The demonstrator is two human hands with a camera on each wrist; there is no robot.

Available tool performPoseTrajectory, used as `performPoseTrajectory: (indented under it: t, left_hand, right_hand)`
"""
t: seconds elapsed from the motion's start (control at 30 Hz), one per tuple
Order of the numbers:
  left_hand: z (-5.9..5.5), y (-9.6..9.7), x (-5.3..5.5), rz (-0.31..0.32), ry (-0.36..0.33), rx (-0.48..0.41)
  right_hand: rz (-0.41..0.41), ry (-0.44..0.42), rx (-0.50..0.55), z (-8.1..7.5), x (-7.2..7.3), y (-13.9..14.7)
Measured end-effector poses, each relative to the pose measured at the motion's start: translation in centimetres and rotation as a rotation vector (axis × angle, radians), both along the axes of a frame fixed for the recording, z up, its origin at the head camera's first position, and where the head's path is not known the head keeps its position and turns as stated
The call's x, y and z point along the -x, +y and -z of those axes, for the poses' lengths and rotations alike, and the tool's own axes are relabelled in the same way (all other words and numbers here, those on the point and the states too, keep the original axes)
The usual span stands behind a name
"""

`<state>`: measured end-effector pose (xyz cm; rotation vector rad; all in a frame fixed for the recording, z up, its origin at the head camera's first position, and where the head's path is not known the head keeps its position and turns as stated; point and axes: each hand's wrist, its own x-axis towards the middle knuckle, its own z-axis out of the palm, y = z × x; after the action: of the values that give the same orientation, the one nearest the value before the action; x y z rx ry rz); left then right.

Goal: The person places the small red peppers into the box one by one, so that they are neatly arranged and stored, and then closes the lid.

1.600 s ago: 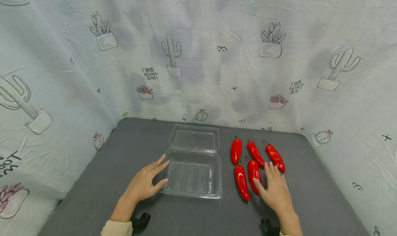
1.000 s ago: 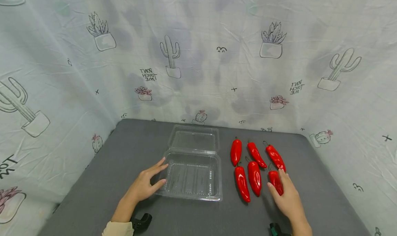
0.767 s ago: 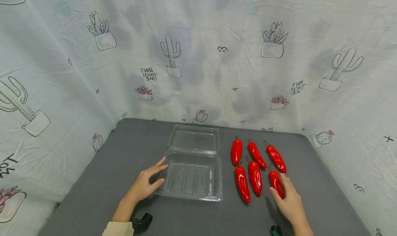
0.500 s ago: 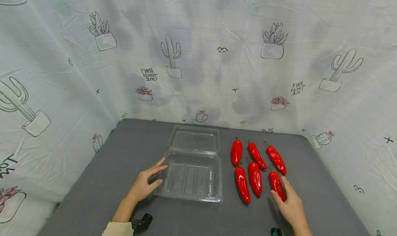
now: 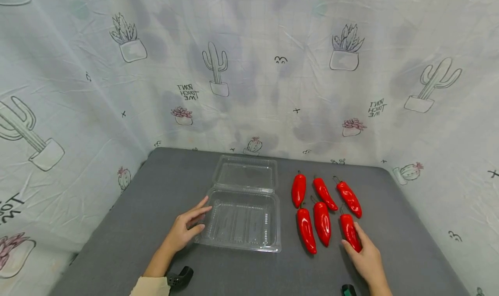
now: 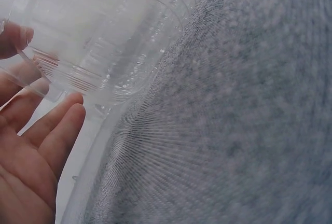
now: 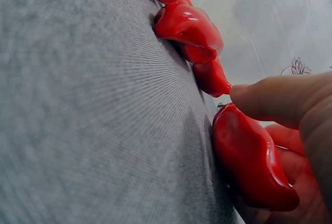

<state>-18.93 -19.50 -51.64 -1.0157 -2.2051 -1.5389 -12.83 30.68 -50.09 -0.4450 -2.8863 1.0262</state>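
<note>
A clear plastic clamshell box (image 5: 243,222) lies open on the grey table, its lid (image 5: 246,175) folded away from me. My left hand (image 5: 182,232) rests at the box's left rim with fingers spread, thumb nearer me; in the left wrist view the fingers (image 6: 31,125) are partly seen through the plastic. Several glossy red chili peppers (image 5: 322,223) lie right of the box. My right hand (image 5: 366,257) holds the near end of the nearest right chili pepper (image 5: 348,231), thumb on its left, fingers on its right; the right wrist view shows this pepper (image 7: 249,156) low at the tabletop.
The other chili peppers (image 5: 306,231) lie close together, just left of and beyond the held one. The grey table (image 5: 249,274) ends at the back and sides against a white cloth (image 5: 249,71) printed with cacti. A black wrist device (image 5: 181,277) sits on my left wrist.
My right hand has moved right and toward me, off the middle peppers, uncovering the near right chili pepper, and now has its fingers round that pepper. My left hand has barely shifted.
</note>
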Motion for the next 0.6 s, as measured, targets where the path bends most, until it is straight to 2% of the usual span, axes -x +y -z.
performPoseTrajectory:
  t: [0.1, 0.23, 0.4, 0.6]
  left_hand:
    - [-0.06, 0.13, -0.07, 0.004, 0.003, -0.006]
    - [-0.02, 0.02, 0.0, -0.001, 0.009, -0.013]
    - [0.06, -0.1, 0.0, 0.001, 0.012, -0.018]
    - [0.22, 0.06, -0.11, 0.029, 0.007, -0.023]
  right_hand:
    - [0.01, 0.0, 0.001, 0.27, 0.07, 0.05]
    - [0.022, 0.055, -0.024, 0.6, 0.3, 0.04]
    - [0.044, 0.084, -0.029, 0.9, 0.43, -0.08]
    - [0.105, 0.135, -0.037, 0.84, 0.08, -0.1]
